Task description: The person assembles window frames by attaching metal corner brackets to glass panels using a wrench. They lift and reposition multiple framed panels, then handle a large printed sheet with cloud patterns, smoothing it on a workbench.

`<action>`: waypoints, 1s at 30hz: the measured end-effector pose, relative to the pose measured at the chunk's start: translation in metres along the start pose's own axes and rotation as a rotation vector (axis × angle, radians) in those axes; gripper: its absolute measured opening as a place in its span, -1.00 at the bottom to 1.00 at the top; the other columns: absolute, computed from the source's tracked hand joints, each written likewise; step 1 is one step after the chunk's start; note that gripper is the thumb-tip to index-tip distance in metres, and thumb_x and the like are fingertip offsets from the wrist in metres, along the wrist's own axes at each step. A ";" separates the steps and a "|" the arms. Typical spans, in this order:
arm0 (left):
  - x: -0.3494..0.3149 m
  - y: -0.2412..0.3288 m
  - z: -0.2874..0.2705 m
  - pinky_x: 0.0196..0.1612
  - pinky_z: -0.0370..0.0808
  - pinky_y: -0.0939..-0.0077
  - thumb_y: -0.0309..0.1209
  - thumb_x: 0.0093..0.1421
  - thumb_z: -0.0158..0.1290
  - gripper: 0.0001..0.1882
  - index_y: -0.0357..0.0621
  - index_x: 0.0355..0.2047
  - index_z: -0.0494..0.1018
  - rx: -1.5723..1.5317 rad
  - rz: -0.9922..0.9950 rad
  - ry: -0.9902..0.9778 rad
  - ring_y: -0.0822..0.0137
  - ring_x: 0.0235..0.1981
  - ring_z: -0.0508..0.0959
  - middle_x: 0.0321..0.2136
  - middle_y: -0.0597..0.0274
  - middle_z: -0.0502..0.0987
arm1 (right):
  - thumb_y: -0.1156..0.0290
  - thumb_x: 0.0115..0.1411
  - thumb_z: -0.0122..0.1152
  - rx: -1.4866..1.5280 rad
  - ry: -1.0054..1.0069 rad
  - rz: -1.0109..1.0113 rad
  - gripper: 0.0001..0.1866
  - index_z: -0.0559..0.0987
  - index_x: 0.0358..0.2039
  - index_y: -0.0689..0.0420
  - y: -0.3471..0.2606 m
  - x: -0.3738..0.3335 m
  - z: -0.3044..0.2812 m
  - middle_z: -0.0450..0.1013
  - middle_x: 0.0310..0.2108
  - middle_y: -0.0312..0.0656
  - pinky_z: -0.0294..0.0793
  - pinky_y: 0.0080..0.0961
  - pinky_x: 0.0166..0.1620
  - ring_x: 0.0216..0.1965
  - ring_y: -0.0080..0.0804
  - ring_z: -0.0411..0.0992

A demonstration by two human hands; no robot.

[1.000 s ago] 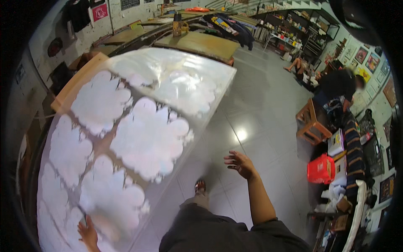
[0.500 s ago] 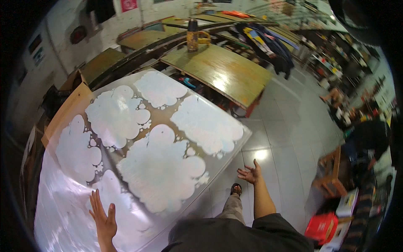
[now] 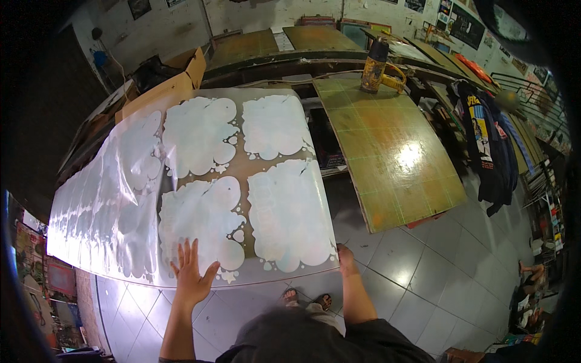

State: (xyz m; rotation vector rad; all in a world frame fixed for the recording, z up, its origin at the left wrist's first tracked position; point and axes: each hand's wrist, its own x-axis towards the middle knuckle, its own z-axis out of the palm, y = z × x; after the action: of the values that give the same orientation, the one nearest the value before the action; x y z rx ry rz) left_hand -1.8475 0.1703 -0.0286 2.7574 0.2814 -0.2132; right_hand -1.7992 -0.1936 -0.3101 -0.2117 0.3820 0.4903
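A large clear plastic film sheet [image 3: 284, 212] with white, cloud-edged printed shapes spreads over a table in front of me. My left hand [image 3: 192, 279] lies palm down on its near part, fingers spread over one white print. At the sheet's near right corner, my right hand [image 3: 347, 260] is closed on the edge; its fingertips are partly hidden. Toward the left, the film is wrinkled and shiny, with folds running across it.
Right of the sheet stands a greenish board-topped table [image 3: 393, 157] carrying a dark and yellow heat gun [image 3: 375, 66]. An open cardboard box [image 3: 175, 85] sits at the far left. Dark printed clothing [image 3: 484, 139] hangs at the right. Grey floor tiles [image 3: 417, 290] show below.
My view has swung left. My left hand has come down onto the film, and my right hand, open in the air before, has closed on the sheet's near right corner.
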 end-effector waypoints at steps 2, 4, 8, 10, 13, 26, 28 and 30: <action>0.011 0.003 0.009 0.12 -0.39 -0.16 0.01 0.06 -0.08 -0.22 -0.10 0.17 -0.07 0.047 0.000 -0.008 0.00 0.23 -0.27 0.19 -0.07 -0.15 | 0.24 0.10 -0.12 -0.131 0.062 -0.027 -0.50 0.22 0.05 0.16 -0.010 -0.001 0.016 0.24 -0.03 -0.08 0.20 -0.18 0.02 -0.02 -0.17 0.23; 0.018 0.000 0.010 0.11 -0.39 -0.18 0.02 0.03 -0.06 -0.20 -0.10 0.17 -0.07 -0.001 -0.048 -0.035 -0.02 0.23 -0.29 0.19 -0.09 -0.16 | 0.28 0.09 -0.11 -0.297 0.127 -0.070 -0.51 0.23 0.04 0.17 0.000 -0.005 0.037 0.26 -0.04 -0.09 0.21 -0.21 0.01 -0.04 -0.20 0.24; 0.030 0.004 0.031 0.09 -0.35 -0.26 -0.03 -0.01 0.00 -0.18 -0.07 0.17 -0.08 -0.003 -0.075 -0.053 -0.06 0.23 -0.30 0.20 -0.07 -0.20 | 0.38 0.06 -0.10 -0.733 0.272 -0.209 -0.53 0.25 0.02 0.20 0.026 -0.030 0.087 0.28 -0.06 -0.09 0.25 -0.28 -0.02 -0.06 -0.25 0.26; 0.028 0.001 0.042 0.06 -0.34 -0.31 -0.02 -0.04 0.03 -0.15 -0.08 0.17 -0.08 -0.015 -0.053 0.005 -0.08 0.22 -0.31 0.20 -0.08 -0.21 | 0.42 0.05 -0.10 -0.963 0.338 -0.265 -0.54 0.26 0.02 0.22 0.042 -0.045 0.114 0.29 -0.08 -0.10 0.26 -0.31 -0.03 -0.07 -0.28 0.27; 0.026 -0.006 0.045 0.04 -0.34 -0.35 -0.02 -0.06 0.05 -0.13 -0.11 0.17 -0.07 -0.028 -0.025 0.043 -0.12 0.21 -0.33 0.19 -0.12 -0.23 | 0.49 0.04 -0.09 -1.235 0.422 -0.334 -0.55 0.27 0.01 0.24 0.056 -0.079 0.154 0.31 -0.10 -0.10 0.29 -0.36 -0.05 -0.08 -0.32 0.28; 0.027 -0.009 0.048 0.04 -0.37 -0.34 -0.01 -0.06 0.04 -0.12 -0.13 0.17 -0.08 -0.015 -0.043 0.078 -0.13 0.21 -0.34 0.19 -0.15 -0.24 | 0.54 -0.10 -0.02 -0.932 0.331 -1.312 -0.64 0.42 -0.20 0.29 -0.017 -0.168 0.268 0.39 -0.44 -0.25 0.34 -0.64 -0.31 -0.40 -0.52 0.36; 0.027 -0.006 0.049 0.04 -0.36 -0.33 -0.01 -0.06 0.04 -0.12 -0.11 0.17 -0.08 -0.012 -0.040 0.080 -0.12 0.21 -0.33 0.19 -0.14 -0.22 | 0.51 -0.10 -0.03 -0.840 0.362 -1.487 -0.69 0.42 -0.26 0.24 -0.041 -0.182 0.271 0.37 -0.38 -0.21 0.34 -0.63 -0.28 -0.35 -0.52 0.34; 0.028 -0.003 0.049 0.04 -0.35 -0.34 0.00 -0.07 0.05 -0.12 -0.09 0.17 -0.08 0.005 -0.046 0.085 -0.11 0.22 -0.31 0.19 -0.12 -0.21 | 0.48 -0.05 -0.04 -0.802 0.142 -1.542 -0.71 0.39 -0.25 0.23 -0.057 -0.202 0.279 0.35 -0.28 -0.17 0.34 -0.59 -0.22 -0.27 -0.45 0.33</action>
State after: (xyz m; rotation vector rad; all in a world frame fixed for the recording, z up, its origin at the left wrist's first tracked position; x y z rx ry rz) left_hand -1.8263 0.1600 -0.0802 2.7714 0.3674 -0.1092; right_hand -1.8508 -0.2466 0.0316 -1.1971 0.0546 -0.9408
